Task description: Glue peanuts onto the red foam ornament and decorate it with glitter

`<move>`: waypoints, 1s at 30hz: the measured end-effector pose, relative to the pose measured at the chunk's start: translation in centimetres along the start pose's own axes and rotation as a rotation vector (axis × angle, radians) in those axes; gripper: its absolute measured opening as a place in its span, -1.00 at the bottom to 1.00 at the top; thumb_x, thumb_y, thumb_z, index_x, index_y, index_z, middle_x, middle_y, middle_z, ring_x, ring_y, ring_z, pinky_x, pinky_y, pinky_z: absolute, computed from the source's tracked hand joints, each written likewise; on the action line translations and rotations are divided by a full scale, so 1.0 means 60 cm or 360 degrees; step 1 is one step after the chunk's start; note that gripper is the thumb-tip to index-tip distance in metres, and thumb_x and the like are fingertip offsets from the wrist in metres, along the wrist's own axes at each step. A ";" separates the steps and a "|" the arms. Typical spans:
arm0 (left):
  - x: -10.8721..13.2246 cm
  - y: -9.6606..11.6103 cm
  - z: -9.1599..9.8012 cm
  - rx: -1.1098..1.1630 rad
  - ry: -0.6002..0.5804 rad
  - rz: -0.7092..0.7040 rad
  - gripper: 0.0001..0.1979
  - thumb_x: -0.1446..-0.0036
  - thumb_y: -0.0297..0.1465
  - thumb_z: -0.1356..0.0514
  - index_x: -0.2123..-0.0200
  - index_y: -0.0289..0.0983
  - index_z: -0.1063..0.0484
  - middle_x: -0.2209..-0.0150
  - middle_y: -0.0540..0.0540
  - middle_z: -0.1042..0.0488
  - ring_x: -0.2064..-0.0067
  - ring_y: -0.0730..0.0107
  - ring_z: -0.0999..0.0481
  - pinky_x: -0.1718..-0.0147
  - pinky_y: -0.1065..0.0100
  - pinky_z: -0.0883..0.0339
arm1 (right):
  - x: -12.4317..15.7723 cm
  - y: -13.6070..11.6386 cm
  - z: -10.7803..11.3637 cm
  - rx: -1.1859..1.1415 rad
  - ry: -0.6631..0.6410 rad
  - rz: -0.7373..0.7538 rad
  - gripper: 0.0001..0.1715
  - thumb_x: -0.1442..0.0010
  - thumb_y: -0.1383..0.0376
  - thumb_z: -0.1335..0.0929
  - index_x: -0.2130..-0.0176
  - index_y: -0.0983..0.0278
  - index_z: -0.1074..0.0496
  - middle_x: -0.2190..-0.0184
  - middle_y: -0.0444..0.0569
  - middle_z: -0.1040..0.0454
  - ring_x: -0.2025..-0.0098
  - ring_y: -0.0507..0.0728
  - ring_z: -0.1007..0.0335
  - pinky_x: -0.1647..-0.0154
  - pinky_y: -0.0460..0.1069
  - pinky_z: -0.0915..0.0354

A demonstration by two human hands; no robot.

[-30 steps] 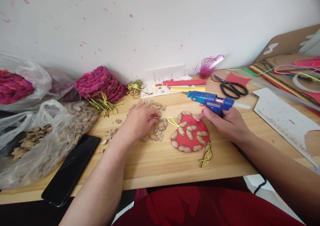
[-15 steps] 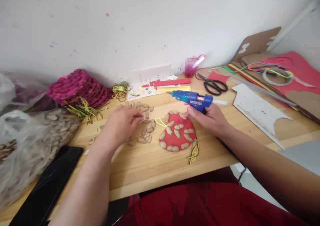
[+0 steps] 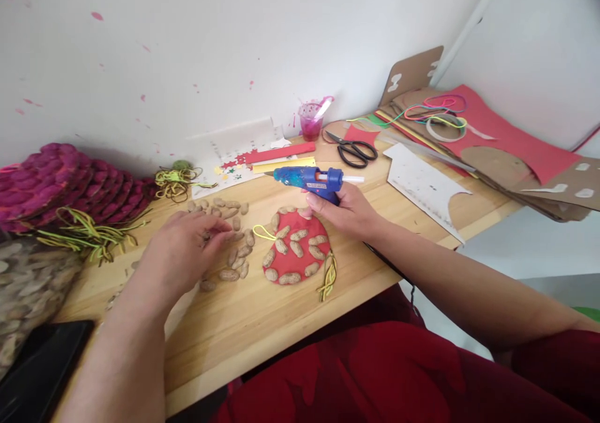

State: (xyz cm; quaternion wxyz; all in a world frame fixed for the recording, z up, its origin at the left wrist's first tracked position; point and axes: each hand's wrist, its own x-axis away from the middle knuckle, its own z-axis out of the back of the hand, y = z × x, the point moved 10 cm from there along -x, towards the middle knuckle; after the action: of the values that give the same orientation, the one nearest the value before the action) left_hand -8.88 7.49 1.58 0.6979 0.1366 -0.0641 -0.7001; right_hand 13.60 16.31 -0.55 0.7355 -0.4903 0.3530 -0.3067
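Observation:
My right hand (image 3: 349, 210) grips a blue hot glue gun (image 3: 309, 182), its nozzle pointing left and a clear glue stick out of its back. Below the gun lies a round red disc (image 3: 307, 229) with peanuts set around its rim and across its middle. The disc has a yellow cord loop (image 3: 263, 232) and a yellow-green tassel (image 3: 329, 279). My left hand (image 3: 180, 251) is at the loose peanuts (image 3: 229, 275) left of the disc. Its thumb and fingers pinch together on a peanut (image 3: 206, 238), mostly hidden by the fingers.
Stacked magenta peanut discs (image 3: 79, 182) with tassels stand at the left, near a bag of peanuts (image 3: 32, 298) and a black phone (image 3: 51, 354). Behind are paper strips (image 3: 281, 153), a cup (image 3: 310, 123) and scissors (image 3: 354, 151). White board (image 3: 422, 189) and cardboard lie right.
The view has turned to the right, so things appear farther left. My left hand stays among the loose peanuts, its fingers slightly shifted. The glue gun remains in my right hand above the disc.

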 end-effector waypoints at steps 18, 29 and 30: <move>0.034 0.141 -0.066 0.0391 -0.0362 -0.0638 -0.82 -0.20 -0.21 -0.32 0.31 -0.20 -0.50 0.33 -0.07 -0.53 0.20 0.24 -0.43 0.21 0.28 -0.28 | -0.003 0.014 0.002 -0.0144 0.0043 -0.0072 -0.63 -0.25 -0.04 -0.41 0.19 0.19 -0.49 0.35 -0.11 -0.53 0.26 0.17 -0.59 0.22 0.06 -0.50; 0.021 0.035 0.021 0.0059 0.0056 -0.0213 -0.72 -0.29 -0.16 -0.14 0.35 -0.14 -0.55 0.33 -0.07 -0.58 0.25 0.21 -0.50 0.24 0.22 -0.32 | -0.002 0.003 0.009 -0.0069 0.0095 -0.0069 -0.66 -0.22 0.00 -0.43 0.31 0.21 -0.45 0.40 -0.12 -0.48 0.31 0.16 -0.56 0.29 0.04 -0.49; 0.021 0.014 0.037 -0.0047 0.0101 -0.0092 -0.73 -0.30 -0.19 -0.12 0.33 -0.14 -0.56 0.31 -0.07 -0.59 0.23 0.18 -0.52 0.22 0.21 -0.32 | -0.001 -0.002 0.012 -0.0016 0.0131 -0.0054 -0.65 -0.20 0.00 -0.45 0.33 0.22 -0.45 0.41 -0.12 -0.48 0.32 0.15 -0.53 0.27 0.05 -0.50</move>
State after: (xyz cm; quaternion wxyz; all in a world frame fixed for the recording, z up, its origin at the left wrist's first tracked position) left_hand -8.71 5.98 3.81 0.6810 0.1501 -0.0277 -0.7163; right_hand 14.13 16.70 -0.22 0.7125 -0.4870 0.3760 -0.3373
